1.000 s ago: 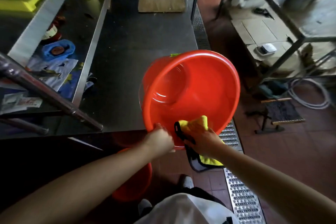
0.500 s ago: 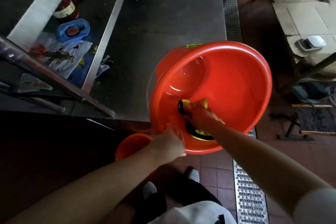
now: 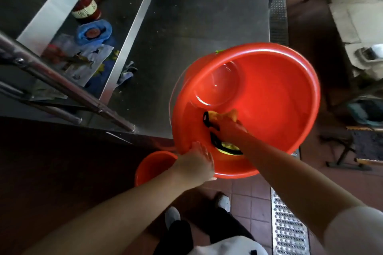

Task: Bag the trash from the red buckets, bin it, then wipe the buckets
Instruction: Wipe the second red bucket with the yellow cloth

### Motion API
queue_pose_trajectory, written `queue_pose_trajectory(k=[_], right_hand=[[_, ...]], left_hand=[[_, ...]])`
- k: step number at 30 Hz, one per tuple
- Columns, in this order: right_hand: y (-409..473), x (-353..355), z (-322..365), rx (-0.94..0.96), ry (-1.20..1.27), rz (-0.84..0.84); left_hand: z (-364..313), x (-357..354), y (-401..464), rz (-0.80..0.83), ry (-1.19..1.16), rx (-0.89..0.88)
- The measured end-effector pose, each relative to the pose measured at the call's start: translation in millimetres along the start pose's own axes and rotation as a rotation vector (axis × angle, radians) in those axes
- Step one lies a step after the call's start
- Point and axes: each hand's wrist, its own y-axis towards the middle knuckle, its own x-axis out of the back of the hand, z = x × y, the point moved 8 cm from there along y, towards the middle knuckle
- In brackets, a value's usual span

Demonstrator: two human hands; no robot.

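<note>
A large red bucket (image 3: 275,97) fills the centre right of the frame, tipped toward the viewer so its open mouth and round bottom both show, its far side over the near right corner of a steel table (image 3: 186,27). Deep inside it, against the lower inner wall just below the bottom, a yellow cloth with black trim (image 3: 222,118) is bunched under the right hand (image 3: 230,129), whose fingers curl over the cloth and press it to the plastic; a fold of the same cloth shows lower down beside the forearm. The left hand (image 3: 195,163) grips the bucket's near rim at lower centre, the fingers wrapped over the edge with their tips on the inside and the thumb on the outer face. Just below and left of that hand, a second, smaller red bucket (image 3: 153,166) stands on the floor, its rim partly hidden by the left wrist. At the bottom of the frame are two grey shoes (image 3: 223,203), dark trousers and a white garment, on red floor tiles with a perforated metal drain grate (image 3: 289,225) running down the lower right. In the upper left, a lower shelf beside the table holds a red-labelled jar (image 3: 87,9), a blue wrapper (image 3: 94,32) and printed papers (image 3: 87,64), crossed by a slanted metal bar (image 3: 62,85).
</note>
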Motion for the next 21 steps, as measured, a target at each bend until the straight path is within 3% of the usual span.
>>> queue_pose_trajectory(k=[5,8,13,21], right_hand=[[-86,-2,14,0.105,0.047,0.030],[-131,-13,13,0.054,0.059,0.123],[-154,-10,32,0.097,-0.167,0.013],[-186,23,38,0.212,-0.662,-0.181]], left_hand=[[3,4,-11,-0.061,-0.113,0.002],[4,4,-15,-0.076,-0.125,-0.030],[-2,-10,-15,-0.008,-0.171,-0.157],[58,-27,-39,-0.012,0.013,-0.090]])
